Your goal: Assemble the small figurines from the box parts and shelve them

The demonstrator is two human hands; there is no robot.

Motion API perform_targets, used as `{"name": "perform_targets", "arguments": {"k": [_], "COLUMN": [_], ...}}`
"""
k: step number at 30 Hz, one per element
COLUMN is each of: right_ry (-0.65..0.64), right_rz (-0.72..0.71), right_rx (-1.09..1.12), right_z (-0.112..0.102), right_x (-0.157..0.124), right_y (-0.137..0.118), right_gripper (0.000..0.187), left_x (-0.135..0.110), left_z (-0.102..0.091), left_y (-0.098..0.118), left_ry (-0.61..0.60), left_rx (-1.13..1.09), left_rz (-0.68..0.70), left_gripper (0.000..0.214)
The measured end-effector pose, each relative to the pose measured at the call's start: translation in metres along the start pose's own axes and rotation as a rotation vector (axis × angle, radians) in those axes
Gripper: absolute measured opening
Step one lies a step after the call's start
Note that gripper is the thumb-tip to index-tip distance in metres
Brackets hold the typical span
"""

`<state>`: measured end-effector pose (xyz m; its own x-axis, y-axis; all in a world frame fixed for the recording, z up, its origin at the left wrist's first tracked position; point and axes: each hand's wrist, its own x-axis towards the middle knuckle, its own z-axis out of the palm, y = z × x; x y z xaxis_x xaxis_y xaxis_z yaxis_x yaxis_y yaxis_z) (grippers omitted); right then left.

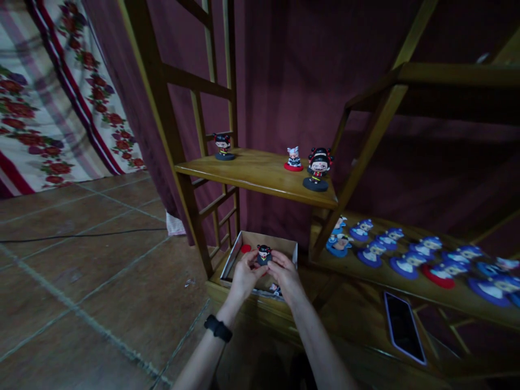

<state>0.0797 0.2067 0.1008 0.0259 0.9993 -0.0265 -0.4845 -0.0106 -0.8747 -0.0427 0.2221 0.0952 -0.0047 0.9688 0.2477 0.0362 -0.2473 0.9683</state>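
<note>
Between my two hands is a small black-haired figurine [264, 253] with red hair ties and a dark round base. My left hand [245, 275] grips it from the left, wearing a dark band on the wrist. From the other side my right hand [284, 272] closes on the same figurine. Both hands are over an open cardboard box [290, 246] with white edges. Inside the box lie a red disc [246, 248] and another figurine [275, 289], partly hidden by my right hand.
On the wooden shelf [252, 168] above stand a black-haired figurine [223, 146], a white-haired one on a red base [293, 158], and two dark-based ones [318, 170] at the right end. Several blue-haired figurines [410, 262] line the lower right shelf. A phone [404, 327] lies below them.
</note>
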Motion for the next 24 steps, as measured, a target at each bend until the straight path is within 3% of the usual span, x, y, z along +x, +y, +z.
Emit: {"name": "perform_targets", "arguments": {"k": [5, 10, 14, 19, 24], "right_ry": [0.009, -0.055, -0.077, -0.043, 0.012], "right_rz": [0.007, 0.035, 0.054, 0.072, 0.086], "right_rx": [0.042, 0.028, 0.047, 0.093, 0.029], "right_z": [-0.001, 0.003, -0.004, -0.023, -0.031], "right_x": [-0.003, -0.016, -0.040, -0.083, -0.112], "right_y": [0.006, 0.007, 0.007, 0.010, 0.025], "right_gripper": [0.040, 0.040, 0.045, 0.045, 0.046], "left_x": [-0.006, -0.018, -0.033, -0.065, -0.103], "left_z": [0.000, -0.003, 0.000, 0.005, 0.001], "left_y": [-0.002, -0.002, 0.005, 0.012, 0.010], "left_ry": [0.040, 0.068, 0.037, -0.128, -0.133], "left_rx": [0.048, 0.016, 0.019, 0.065, 0.125], "left_rz": [0.047, -0.012, -0.065, -0.084, -0.100], "left_gripper": [0.048, 0.044, 0.040, 0.033, 0.028]}}
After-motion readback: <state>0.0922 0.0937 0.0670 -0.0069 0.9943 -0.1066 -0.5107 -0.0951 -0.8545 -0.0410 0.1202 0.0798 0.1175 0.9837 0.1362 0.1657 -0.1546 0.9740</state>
